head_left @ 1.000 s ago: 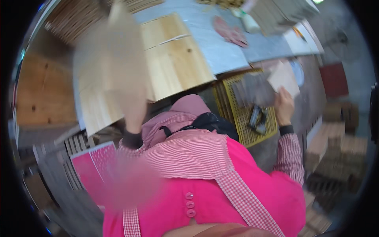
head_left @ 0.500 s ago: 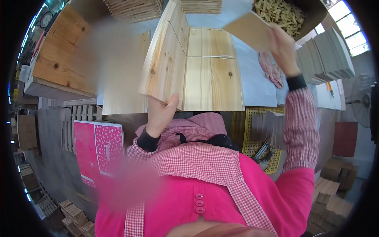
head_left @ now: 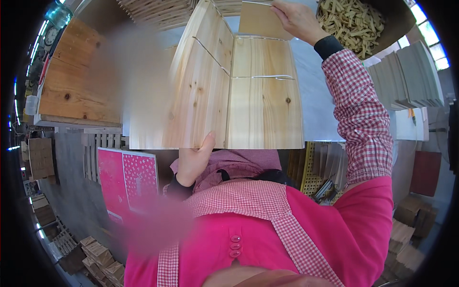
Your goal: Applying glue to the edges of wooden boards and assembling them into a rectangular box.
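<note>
My left hand (head_left: 195, 161) grips the near edge of an upright, leaning pine panel (head_left: 203, 95), thumb on its inner face. That panel meets a flat pine panel (head_left: 265, 110) along a long seam, making an open V. A groove crosses both panels, and a raised white strand that looks like glue lies along it on the flat one. At their far end my right hand (head_left: 299, 21) pinches a thin brown board (head_left: 260, 21) by its right edge. The board stands by another cross groove near the panels' far edge; whether it sits in that groove I cannot tell.
A box of small wooden strips (head_left: 351, 24) stands at the far right, with a stack of grey-white boards (head_left: 406, 76) nearer. Slatted wood pieces (head_left: 158, 14) lie at the back. A knotty wooden box (head_left: 71, 76) is on the left. A blurred patch hides part of the left side.
My right hand has carried the thin brown board left and away from me, to the panels' far end. The left hand stays on the leaning panel, which tilts further left.
</note>
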A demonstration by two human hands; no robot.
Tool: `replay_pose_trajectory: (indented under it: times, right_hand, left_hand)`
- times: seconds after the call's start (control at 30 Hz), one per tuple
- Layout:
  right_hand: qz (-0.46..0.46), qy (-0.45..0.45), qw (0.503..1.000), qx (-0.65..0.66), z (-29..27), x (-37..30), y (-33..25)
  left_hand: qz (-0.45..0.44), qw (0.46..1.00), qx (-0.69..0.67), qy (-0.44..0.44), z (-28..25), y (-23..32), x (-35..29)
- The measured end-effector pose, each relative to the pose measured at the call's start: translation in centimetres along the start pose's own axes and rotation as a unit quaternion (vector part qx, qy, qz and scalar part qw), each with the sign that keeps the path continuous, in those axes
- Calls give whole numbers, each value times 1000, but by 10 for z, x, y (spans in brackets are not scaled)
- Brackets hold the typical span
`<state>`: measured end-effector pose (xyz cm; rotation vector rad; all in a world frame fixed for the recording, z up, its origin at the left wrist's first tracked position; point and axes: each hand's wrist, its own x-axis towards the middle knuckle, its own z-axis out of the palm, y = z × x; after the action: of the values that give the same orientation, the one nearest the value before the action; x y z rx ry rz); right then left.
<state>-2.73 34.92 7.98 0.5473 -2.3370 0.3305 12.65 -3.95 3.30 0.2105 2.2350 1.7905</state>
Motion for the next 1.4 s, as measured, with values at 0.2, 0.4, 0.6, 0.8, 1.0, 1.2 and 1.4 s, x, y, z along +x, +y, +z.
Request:
replay_pose_trajectory:
  times: [0.2,0.4,0.6,0.8,1.0,1.2,1.4]
  right_hand:
    - [44,-65,997,-22,-6,8,-15]
    - [47,-92,993,-63,3,21,-11]
    - [110,-151,970,-153,15,34,-2]
    - [90,-127,975,-155,17,34,0]
    - [164,-178,962,-128,7,47,-10]
    - [94,-162,971,-148,22,40,0]
    - [118,-177,966,-149,14,26,-3]
  left_hand:
    - [-5,1000,5,-2,2,3,-1]
    - [1,999,46,-12,0,3,-1]
    - [29,987,145,-61,0,-3,1]
    - [81,967,226,-86,5,8,6]
    - [39,975,205,-82,6,13,1]
    - [127,957,253,-65,4,5,1]
    - [240,947,212,-5,19,-3,9]
